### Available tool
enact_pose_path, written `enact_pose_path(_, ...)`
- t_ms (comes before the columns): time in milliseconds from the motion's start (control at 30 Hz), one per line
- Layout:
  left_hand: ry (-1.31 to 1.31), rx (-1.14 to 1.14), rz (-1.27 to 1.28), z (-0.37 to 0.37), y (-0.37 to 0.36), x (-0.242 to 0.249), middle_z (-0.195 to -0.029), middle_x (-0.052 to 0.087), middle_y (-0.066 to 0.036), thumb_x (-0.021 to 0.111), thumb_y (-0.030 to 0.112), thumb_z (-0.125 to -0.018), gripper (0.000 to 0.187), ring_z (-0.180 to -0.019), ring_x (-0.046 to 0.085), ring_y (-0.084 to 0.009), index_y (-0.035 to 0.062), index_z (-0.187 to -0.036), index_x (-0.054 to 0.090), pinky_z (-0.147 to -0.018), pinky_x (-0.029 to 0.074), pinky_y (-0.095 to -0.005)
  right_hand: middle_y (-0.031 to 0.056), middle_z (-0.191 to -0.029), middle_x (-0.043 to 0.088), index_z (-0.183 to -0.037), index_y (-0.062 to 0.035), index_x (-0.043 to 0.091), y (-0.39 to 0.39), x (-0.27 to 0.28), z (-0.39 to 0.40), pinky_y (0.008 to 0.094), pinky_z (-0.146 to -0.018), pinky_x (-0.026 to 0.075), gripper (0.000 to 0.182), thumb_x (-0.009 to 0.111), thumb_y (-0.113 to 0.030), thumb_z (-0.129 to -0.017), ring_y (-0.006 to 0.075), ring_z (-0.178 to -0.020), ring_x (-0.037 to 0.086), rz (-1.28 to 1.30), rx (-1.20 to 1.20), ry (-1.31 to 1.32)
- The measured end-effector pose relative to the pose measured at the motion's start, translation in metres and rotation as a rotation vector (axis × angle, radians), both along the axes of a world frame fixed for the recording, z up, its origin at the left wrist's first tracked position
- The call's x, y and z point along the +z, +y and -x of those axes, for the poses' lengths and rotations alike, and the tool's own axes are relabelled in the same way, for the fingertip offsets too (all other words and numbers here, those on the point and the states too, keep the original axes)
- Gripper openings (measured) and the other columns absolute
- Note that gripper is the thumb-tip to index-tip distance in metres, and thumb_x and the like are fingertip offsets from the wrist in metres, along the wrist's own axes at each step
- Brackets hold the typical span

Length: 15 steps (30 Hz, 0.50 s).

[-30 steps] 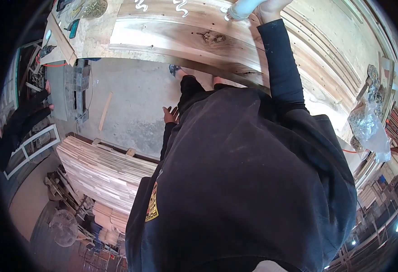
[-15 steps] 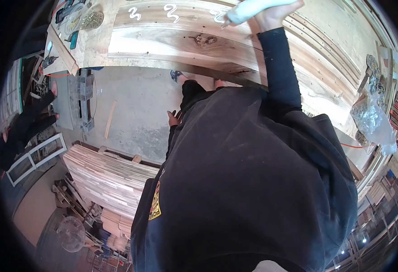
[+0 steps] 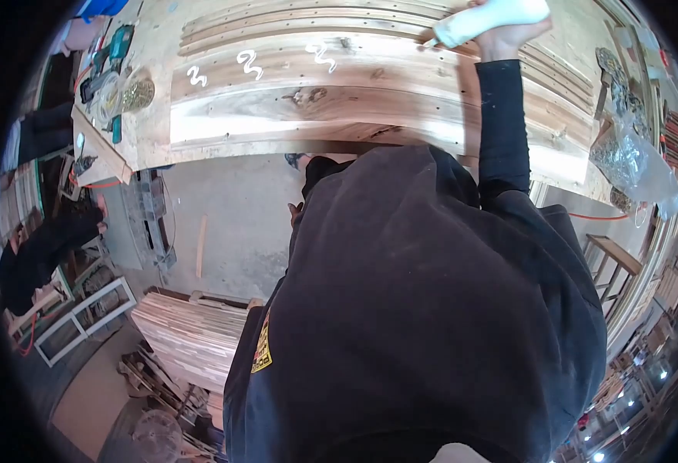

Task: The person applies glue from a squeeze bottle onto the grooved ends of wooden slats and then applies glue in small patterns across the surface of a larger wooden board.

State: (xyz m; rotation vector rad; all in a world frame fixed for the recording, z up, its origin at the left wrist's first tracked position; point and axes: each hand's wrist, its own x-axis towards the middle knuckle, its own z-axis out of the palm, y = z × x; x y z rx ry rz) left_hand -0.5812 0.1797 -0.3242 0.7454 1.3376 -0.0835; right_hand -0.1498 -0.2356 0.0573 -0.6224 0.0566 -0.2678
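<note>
My right hand [image 3: 505, 40] is closed around a white glue bottle [image 3: 478, 23], tilted with its nozzle pointing down and left, close over the wooden panel [image 3: 339, 100]. On the panel's left part lie white glue squiggles, one of them a wavy line [image 3: 249, 65]. Behind the panel are narrow wooden strips [image 3: 293, 23] dotted with small dark holes. My left hand [image 3: 296, 210] hangs low beside my body, away from the bench; its fingers show partly and look apart, holding nothing, while the rest is hidden by my dark top.
A green power tool [image 3: 121, 42] and a container of small fasteners [image 3: 138, 94] sit at the bench's left end. A clear plastic bag [image 3: 636, 174] lies at the right end. Stacked boards [image 3: 188, 332] stand behind me. Other people, one in dark clothes [image 3: 53, 239], are at the left.
My right hand has carried the glue bottle to the right and tilted it nozzle-down. The view has shifted, showing more of the bench's far side. My left hand is more hidden by my body.
</note>
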Motion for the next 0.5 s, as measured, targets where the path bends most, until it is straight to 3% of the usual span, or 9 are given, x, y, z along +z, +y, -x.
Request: enact_pose_path(500,0.004,-0.044,-0.024,-0.029,0.005,0.015,-0.124,0.059,-0.017,0.033,0.067,-0.093,0.078,-0.112,0.058,-0.029,0.0061,-0.14,0.039,-0.098,0.044,-0.0429,0.006,-0.056,0.055,-0.084,-0.0106,0.058,0.064,-0.014,-0.004,0.0331,-0.037,0.042,0.065,0.029,-0.068,-0.089,0.0211,-0.043,0.052,0.059,0.122,0.038)
